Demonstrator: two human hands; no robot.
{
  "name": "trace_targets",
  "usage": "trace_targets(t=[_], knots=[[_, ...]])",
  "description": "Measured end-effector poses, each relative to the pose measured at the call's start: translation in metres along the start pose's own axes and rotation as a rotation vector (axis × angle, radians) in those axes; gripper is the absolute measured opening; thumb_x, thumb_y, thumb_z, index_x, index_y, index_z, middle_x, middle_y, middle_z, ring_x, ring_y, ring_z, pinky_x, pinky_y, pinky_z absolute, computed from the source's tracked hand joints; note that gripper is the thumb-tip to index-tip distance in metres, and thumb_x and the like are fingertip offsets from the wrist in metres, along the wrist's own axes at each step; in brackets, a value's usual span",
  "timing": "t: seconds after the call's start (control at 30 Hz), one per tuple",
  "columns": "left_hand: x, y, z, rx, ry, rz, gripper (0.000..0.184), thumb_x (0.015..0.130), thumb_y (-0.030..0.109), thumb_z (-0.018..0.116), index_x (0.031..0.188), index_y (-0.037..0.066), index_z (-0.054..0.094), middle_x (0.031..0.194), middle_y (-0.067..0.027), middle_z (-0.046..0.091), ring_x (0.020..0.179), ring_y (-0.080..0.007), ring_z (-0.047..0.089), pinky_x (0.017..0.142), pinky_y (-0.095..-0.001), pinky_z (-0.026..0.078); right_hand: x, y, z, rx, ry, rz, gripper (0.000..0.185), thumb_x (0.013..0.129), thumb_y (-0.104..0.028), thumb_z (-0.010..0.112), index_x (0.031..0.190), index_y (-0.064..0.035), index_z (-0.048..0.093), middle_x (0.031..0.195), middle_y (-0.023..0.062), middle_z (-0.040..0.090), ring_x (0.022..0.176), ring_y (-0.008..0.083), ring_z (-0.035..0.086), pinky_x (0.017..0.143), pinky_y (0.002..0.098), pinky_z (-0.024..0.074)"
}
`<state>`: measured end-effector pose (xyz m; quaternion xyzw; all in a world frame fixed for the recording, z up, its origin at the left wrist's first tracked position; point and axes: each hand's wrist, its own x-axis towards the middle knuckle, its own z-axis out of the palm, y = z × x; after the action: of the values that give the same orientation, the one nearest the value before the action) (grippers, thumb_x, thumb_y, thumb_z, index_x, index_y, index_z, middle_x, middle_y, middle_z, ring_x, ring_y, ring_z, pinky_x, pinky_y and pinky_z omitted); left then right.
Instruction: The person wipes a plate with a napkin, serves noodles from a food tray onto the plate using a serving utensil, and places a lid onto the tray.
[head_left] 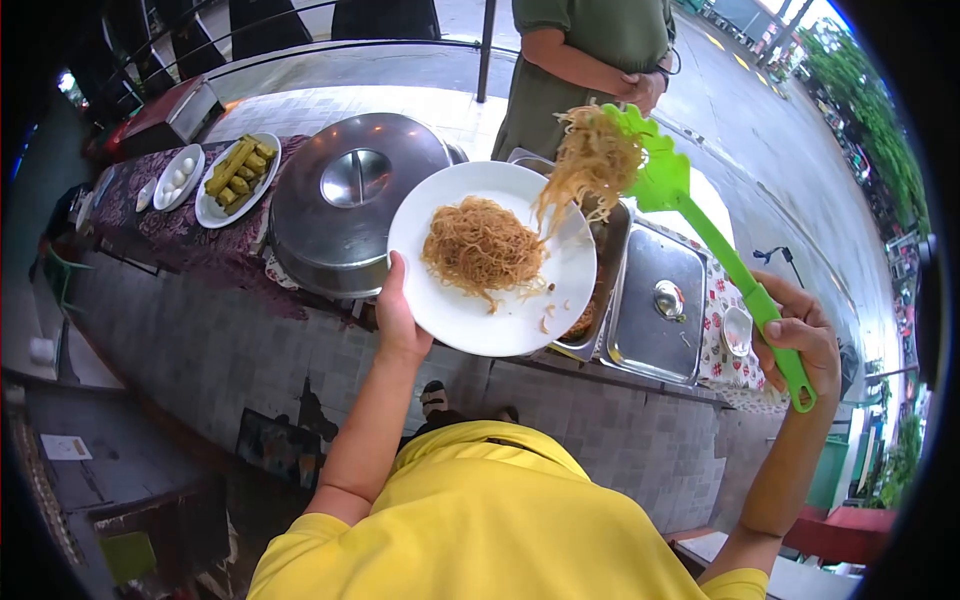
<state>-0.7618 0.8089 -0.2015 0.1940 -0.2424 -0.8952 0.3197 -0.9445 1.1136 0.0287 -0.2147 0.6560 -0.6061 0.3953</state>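
My left hand [400, 315] grips the rim of a round white plate [480, 335], thumb on top. A mound of brown noodles [485, 247] lies on the plate, with a few loose strands towards its right side. In my right hand [800, 335] is the handle of a bright green pasta server [720, 240], its fingers closed round it. A clump of noodles [595, 160] hangs from the server's toothed head, above the plate's upper right edge, and some strands reach down to the plate. Behind the plate, a metal food tray [605, 285] is partly hidden.
A large domed metal lid [310, 215] stands left of the plate. Farther left are a dish of green wrapped food [238, 180] and a plate of white eggs [180, 178]. A lidded steel tray [655, 310] and small white dish [737, 330] sit right. A person [590, 70] stands across the table.
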Motion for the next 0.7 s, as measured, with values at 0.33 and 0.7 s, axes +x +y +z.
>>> trace_targets(t=[0.33, 0.7], knots=[[-0.001, -0.003, 0.02, 0.014, -0.104, -0.104, 0.052, 0.097, 0.038, 0.034, 0.133, 0.0, 0.035, 0.13, -0.0142, 0.046, 0.119, -0.0262, 0.046, 0.1, -0.0387, 0.037, 0.013, 0.037, 0.066, -1.091, 0.094, -0.3, 0.05, 0.071, 0.001, 0.059, 0.12, -0.0067, 0.057, 0.067, 0.0121, 0.056, 0.057, 0.0214, 0.056, 0.057, 0.032, 0.0447], [-0.001, -0.01, 0.001, -0.001, -0.062, -0.046, 0.053, 0.095, 0.039, 0.04, 0.131, -0.001, 0.039, 0.128, -0.0141, 0.049, 0.117, -0.026, 0.048, 0.1, -0.0385, 0.036, 0.011, 0.025, 0.033, -0.88, 0.23, -0.143, 0.045, 0.071, 0.001, 0.059, 0.116, -0.0037, 0.059, 0.056, 0.0022, 0.042, 0.05, 0.0087, 0.039, 0.05, 0.026, 0.0338]])
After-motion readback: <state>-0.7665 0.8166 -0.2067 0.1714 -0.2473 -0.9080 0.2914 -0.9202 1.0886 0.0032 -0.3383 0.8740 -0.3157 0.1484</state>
